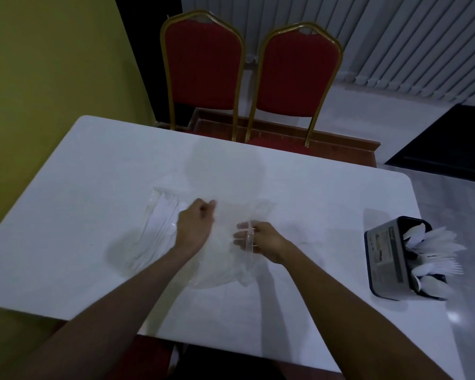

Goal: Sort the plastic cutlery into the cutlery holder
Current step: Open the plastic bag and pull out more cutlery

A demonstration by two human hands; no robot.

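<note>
L hand (195, 229) fingers clenched on clear crumpled plastic bag (228, 215); R hand (266, 239) fingers lay straight under film. Far R on white desk (121, 160), black cutlery holder (387, 259): grey label unreadable.

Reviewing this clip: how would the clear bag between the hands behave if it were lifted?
Probably floppy: the clear bag lies crumpled and wrinkled where the left hand grips it. Likely very light, being thin enough to show the table through it. Its glossy film may be slippery.
</note>
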